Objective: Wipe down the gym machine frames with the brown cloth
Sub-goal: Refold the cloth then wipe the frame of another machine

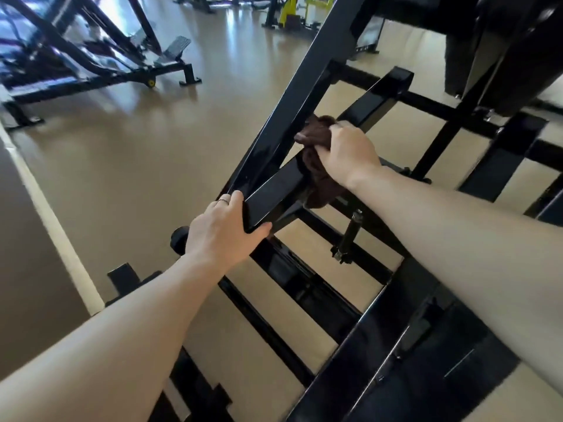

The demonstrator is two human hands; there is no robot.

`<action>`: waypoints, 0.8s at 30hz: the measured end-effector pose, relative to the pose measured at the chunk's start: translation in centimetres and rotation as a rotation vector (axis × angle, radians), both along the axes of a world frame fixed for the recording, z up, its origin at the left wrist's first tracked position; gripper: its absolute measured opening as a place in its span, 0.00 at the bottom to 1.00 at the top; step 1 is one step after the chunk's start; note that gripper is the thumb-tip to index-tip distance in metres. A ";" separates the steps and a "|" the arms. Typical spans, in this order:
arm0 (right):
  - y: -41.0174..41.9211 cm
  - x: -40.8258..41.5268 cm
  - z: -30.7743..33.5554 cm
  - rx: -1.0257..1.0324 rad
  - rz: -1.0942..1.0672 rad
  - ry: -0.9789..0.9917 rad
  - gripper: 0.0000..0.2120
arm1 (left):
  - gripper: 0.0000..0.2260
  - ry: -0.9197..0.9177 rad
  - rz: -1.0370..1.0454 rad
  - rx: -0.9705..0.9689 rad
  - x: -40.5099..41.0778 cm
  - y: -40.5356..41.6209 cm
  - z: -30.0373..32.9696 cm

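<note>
both hands are on the black machine frame (pixel 300 95). the right hand (pixel 347 153) is curled tight round the brown cloth (pixel 316 138), bunching it against a slanted black bar just where that bar meets the long diagonal beam. part of the cloth pokes out above the knuckles, and a longer fold (pixel 318 190) hangs below the wrist, draped over the lower bar (pixel 274 193). the left hand (pixel 225 229) grips the near end of that lower bar, thumb on one side, fingers wrapped round the other, with a thin ring (pixel 223 201) showing on one finger. both forearms are bare and reach in from the bottom of the view.

the two hands sit near each other on the same glossy bar, the cloth hand higher and farther along. under them the frame's base rails cross over a tan floor (pixel 137 141), and a small black pin or bolt (pixel 350 236) stands up from a rail just below the cloth. a round black end cap (pixel 178 240) sits just left of the left wrist. dark padded parts (pixel 487 41) of the machine fill the upper right.

over on the upper left stands another black machine (pixel 91 56) with grey footplates (pixel 175 50). far back at the top, yellow equipment (pixel 288 12) shows, too small to tell more.
</note>
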State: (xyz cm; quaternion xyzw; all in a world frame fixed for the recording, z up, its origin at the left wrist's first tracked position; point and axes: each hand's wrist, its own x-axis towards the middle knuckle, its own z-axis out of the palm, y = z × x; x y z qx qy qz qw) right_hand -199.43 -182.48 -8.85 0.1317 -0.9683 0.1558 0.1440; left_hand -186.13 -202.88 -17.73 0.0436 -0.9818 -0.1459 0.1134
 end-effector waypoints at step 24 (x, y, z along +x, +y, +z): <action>1.9 -5.5 1.2 -0.050 -0.026 0.046 0.14 | 0.20 0.214 0.038 -0.004 -0.6 -0.2 -2.2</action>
